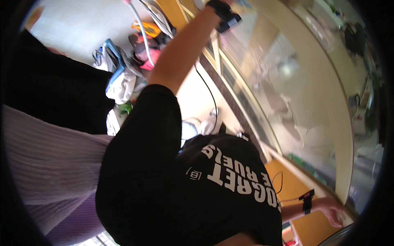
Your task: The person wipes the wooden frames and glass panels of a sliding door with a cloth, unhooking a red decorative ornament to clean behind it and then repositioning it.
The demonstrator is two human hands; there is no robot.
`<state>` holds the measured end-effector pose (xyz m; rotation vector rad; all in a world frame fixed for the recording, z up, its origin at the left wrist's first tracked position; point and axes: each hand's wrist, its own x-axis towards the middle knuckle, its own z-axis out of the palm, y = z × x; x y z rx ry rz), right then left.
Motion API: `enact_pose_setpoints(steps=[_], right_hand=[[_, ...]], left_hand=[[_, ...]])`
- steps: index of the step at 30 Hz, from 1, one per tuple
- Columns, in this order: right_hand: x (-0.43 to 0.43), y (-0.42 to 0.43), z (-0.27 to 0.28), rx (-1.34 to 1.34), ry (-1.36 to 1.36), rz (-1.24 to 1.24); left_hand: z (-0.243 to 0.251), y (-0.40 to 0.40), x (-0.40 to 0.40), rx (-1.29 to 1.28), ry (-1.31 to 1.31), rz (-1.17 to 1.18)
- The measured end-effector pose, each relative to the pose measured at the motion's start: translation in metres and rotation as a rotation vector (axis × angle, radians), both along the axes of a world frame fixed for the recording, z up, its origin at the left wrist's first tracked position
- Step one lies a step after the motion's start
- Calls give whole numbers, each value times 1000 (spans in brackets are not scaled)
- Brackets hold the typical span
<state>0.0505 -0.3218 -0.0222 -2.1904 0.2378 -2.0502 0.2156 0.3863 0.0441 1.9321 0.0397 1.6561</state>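
Note:
My left arm (184, 52) reaches up to the top edge, with a black strap and small device (226, 15) on its wrist. Only a sliver of my left hand (228, 1) shows, beside a large clear, shiny panel (295, 83) in a curved pale frame (334, 92). Whatever that hand touches is cut off. My right hand (332, 212), also wearing a black wrist device (307, 203), lies at the lower end of the pale frame. Its fingers hang slightly bent and a little apart, with nothing seen in them. My black T-shirt (200, 196) bears white writing.
Bags and bundles (120, 67) lie on the light floor at upper left. A black cable (212, 92) and a pale hose (143, 30) run nearby. An orange-brown board (311, 229) sits below my right arm. Lilac ribbed cloth (55, 166) and black cloth (58, 95) fill the left side.

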Motion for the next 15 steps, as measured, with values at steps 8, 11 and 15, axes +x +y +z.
enact_pose_setpoints(steps=[8, 11, 15], right_hand=[[-7, -3, -9, 393, -32, 798], [-9, -19, -15, 642, 68, 706], [-4, 15, -2, 650, -18, 879]], left_hand=[[-58, -197, -56, 220, -136, -134], [-95, -263, -94, 236, 23, -257], [-165, -327, -117, 359, 183, -266]])
